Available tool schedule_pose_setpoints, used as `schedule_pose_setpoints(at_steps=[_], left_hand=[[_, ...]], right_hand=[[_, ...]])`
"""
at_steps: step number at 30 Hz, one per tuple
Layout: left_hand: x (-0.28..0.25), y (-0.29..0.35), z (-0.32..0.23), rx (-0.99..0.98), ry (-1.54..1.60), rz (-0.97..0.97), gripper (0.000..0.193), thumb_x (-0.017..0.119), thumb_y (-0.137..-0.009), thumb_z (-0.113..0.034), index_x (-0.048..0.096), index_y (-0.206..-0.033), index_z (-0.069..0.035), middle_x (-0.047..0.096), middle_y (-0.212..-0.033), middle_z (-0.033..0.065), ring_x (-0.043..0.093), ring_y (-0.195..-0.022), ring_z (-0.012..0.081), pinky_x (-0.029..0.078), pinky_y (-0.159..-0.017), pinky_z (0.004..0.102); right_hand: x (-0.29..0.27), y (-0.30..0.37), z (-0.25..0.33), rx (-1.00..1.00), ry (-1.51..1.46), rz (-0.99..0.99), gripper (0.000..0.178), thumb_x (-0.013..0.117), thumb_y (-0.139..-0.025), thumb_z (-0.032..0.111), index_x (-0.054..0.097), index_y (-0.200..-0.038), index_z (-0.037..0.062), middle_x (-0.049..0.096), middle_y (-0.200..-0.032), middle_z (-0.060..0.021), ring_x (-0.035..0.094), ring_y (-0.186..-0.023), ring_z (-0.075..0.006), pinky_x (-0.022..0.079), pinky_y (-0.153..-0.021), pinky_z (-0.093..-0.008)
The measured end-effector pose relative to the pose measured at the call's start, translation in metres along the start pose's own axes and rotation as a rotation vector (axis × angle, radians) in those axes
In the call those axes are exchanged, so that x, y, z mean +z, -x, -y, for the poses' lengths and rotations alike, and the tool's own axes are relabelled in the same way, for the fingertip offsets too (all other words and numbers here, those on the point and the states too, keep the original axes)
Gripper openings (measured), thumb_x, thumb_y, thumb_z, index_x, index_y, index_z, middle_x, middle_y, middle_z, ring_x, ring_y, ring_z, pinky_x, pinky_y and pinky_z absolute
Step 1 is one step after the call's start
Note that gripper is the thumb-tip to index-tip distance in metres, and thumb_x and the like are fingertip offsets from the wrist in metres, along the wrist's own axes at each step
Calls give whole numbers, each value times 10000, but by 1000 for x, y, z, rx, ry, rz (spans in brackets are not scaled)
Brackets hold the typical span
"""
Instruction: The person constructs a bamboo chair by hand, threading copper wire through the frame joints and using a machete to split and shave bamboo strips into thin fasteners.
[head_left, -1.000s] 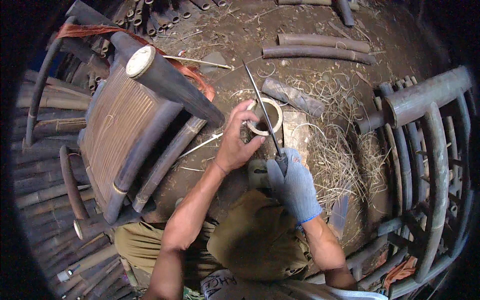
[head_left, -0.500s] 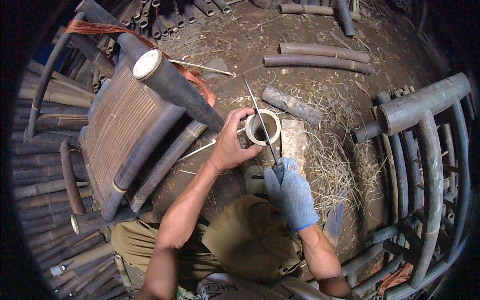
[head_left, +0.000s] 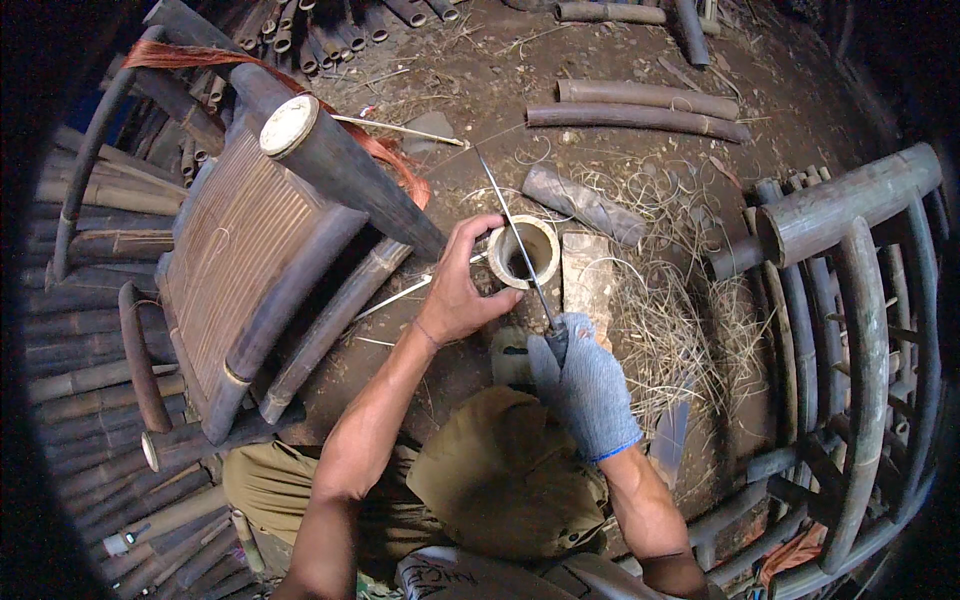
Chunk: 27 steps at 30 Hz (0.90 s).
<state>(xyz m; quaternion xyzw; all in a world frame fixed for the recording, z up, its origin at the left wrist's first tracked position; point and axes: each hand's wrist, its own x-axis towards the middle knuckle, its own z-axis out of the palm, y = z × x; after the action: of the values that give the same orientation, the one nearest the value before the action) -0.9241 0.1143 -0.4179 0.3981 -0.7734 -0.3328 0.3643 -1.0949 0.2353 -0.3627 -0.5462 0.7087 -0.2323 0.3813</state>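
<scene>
In front of my knees stands a thick bamboo tube (head_left: 497,262), its pale cut rim facing up and its hollow dark inside. My bare left hand (head_left: 462,290) is wrapped round the tube's left side, thumb at the near edge and fingers at the far edge. A long knife (head_left: 510,221), seen nearly edge-on, lies across the tube's mouth with its tip pointing away from me. Its dark handle is in my right hand (head_left: 585,375), which wears a grey knitted glove with a blue cuff. Whether the blade touches the rim I cannot tell.
At left a bamboo chair (head_left: 250,240) with a slatted surface lies tilted, orange cord (head_left: 215,57) tied on it. A bamboo frame (head_left: 850,215) stands at right. Thin shavings (head_left: 685,370) litter the ground beside a short bamboo piece (head_left: 583,204) and a flat wooden block (head_left: 588,268).
The knife's tip has swung slightly left over the tube's mouth. Both hands keep their grips, nearly in the same place.
</scene>
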Motion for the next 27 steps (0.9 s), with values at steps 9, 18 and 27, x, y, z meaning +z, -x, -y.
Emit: schedule_pose_setpoints(at_steps=[9,18,27], left_hand=[[-67,-109,-124,645,-231,-219,390,662,-866,-186,610,-1221,-32,644,-1194,180,595,-1173,318,423,-1053,434],[7,-139,-88,696,-426,130,566,433,-998,-497,570,-1349,-75,590,-1370,105,479,-1357,242,196,-1197,523],[10,-121,-55,566,-499,108,603,545,-955,-462,519,-1363,-18,513,-1415,155,429,-1371,328,273,-1163,493]], right_hand=[[-13,-9,7,63,9,-29,344,614,-941,370,563,-963,30,679,-818,-245,665,-816,-449,517,-697,-518],[-9,-26,-4,-2,60,-121,392,575,-944,412,540,-992,25,666,-841,-278,647,-831,-481,502,-729,-543],[-6,-22,14,7,-14,-54,430,540,-949,409,558,-1040,-11,646,-935,-330,615,-948,-511,474,-823,-562]])
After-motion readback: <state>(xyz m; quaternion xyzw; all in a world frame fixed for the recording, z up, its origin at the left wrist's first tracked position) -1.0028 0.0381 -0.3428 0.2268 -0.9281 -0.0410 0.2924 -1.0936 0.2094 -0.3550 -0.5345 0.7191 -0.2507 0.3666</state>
